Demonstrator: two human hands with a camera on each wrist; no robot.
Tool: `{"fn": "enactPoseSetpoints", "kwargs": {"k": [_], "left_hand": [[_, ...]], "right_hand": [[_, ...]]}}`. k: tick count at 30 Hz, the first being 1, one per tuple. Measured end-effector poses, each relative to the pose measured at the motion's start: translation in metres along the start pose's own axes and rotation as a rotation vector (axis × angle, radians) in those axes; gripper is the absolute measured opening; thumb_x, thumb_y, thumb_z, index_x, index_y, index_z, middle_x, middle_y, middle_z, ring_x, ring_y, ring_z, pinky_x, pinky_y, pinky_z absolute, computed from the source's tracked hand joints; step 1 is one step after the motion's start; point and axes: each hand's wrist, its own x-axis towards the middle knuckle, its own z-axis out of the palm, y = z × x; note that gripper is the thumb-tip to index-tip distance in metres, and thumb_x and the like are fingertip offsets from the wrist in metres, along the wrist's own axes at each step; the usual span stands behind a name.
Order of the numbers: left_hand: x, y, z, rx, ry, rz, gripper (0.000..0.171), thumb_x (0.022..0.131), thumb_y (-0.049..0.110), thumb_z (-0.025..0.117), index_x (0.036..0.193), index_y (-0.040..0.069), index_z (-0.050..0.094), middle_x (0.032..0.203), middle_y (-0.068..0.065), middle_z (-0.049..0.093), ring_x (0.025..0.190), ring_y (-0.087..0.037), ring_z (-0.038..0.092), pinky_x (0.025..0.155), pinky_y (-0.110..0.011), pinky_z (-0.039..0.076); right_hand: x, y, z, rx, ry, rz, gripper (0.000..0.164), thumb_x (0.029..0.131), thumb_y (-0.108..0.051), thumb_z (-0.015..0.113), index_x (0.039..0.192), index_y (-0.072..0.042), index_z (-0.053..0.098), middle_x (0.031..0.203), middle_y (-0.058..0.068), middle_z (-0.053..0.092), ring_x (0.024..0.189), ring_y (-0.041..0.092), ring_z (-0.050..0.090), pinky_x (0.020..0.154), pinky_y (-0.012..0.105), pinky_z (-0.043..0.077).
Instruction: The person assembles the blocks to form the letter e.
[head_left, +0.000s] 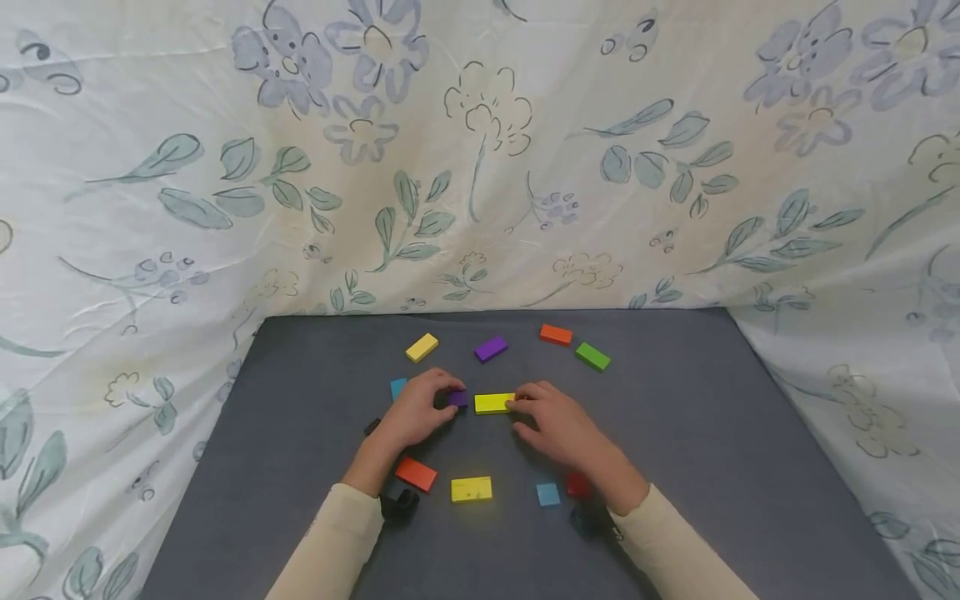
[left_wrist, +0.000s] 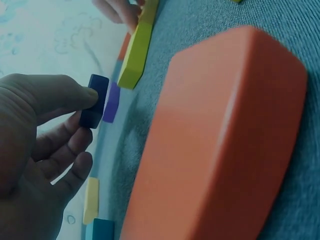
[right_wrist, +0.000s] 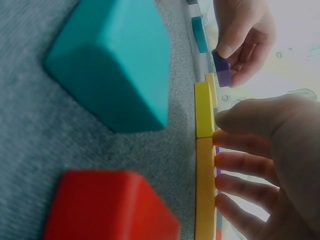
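My left hand (head_left: 415,413) pinches a small dark purple block (head_left: 458,399) between thumb and fingers, left of a bright yellow block (head_left: 491,404). The left wrist view shows the purple block (left_wrist: 95,102) held above the cloth, apart from the yellow block (left_wrist: 136,56). At the yellow block's right end is my right hand (head_left: 561,427), its fingers loosely extended. The right wrist view shows an orange-yellow block (right_wrist: 205,187) end to end with the yellow one; the right fingertips (right_wrist: 223,161) lie along their far side, apparently touching. From the head, the right hand mostly hides the orange-yellow block.
Behind the hands lie pale yellow (head_left: 422,347), purple (head_left: 491,349), orange (head_left: 556,335) and green (head_left: 593,357) blocks. Nearer are orange-red (head_left: 416,474), yellow (head_left: 471,489), light blue (head_left: 548,495) and red (head_left: 577,485) blocks. A blue block (head_left: 397,388) sits beside the left hand.
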Motion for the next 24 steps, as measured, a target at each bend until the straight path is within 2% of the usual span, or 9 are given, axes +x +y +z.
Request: {"fn": "enactPoseSetpoints", "kwargs": {"k": [24], "left_hand": [[0.005, 0.004, 0.011, -0.016, -0.047, 0.008, 0.031, 0.098, 0.01, 0.082, 0.129, 0.012, 0.077, 0.124, -0.004, 0.067, 0.116, -0.026, 0.065, 0.106, -0.051, 0.053]], "right_hand": [[0.0, -0.004, 0.002, -0.031, 0.005, 0.016, 0.039, 0.1, -0.029, 0.082, 0.136, -0.016, 0.078, 0.129, 0.0, 0.066, 0.119, 0.019, 0.057, 0.102, 0.041, 0.056]]}}
